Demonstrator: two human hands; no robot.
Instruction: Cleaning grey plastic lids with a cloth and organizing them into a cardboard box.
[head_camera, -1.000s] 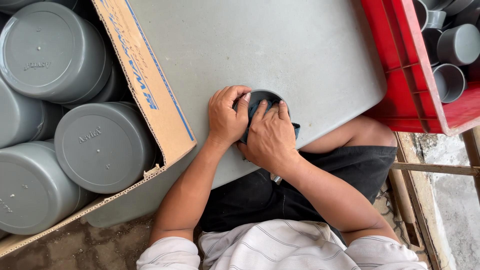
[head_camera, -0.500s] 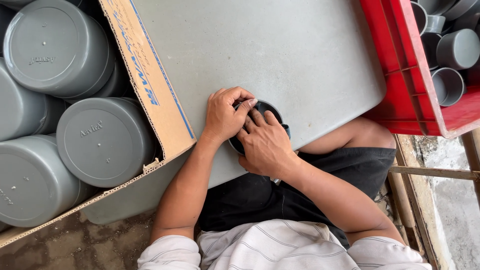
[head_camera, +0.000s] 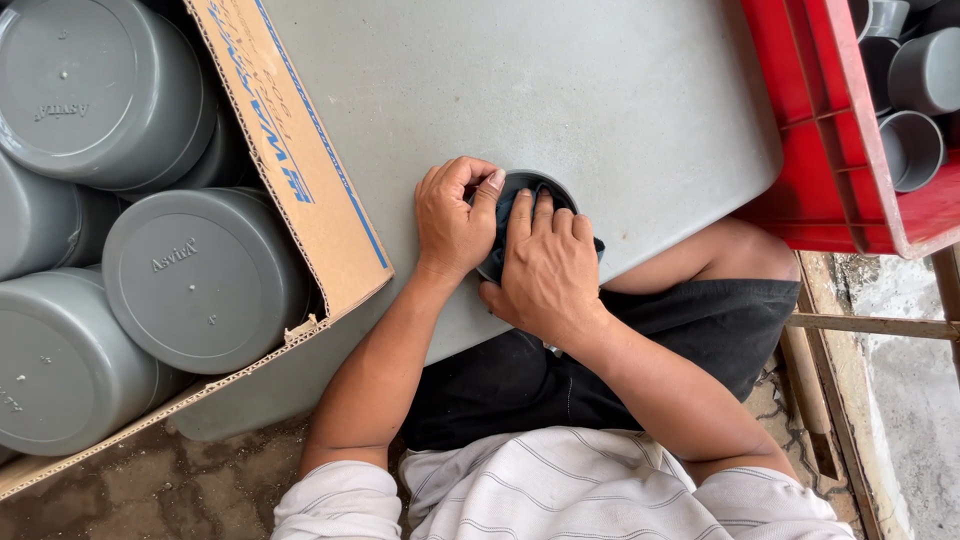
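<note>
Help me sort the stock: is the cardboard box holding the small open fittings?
No, the cardboard box holds large grey caps; the small open grey fittings sit in the red crate.

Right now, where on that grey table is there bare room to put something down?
The grey tabletop is bare between the cardboard box and the red crate, beyond the hands. It is crowded at the near edge, where the left hand and right hand cover a dark round cap.

— How are the hands placed?
— Left hand (head_camera: 455, 218) curled, thumb and fingers bent inward. Right hand (head_camera: 545, 268) lies flat, fingers together, pressing down.
— The arms?
— Both forearms bare, angling inward, hands touching.
</note>
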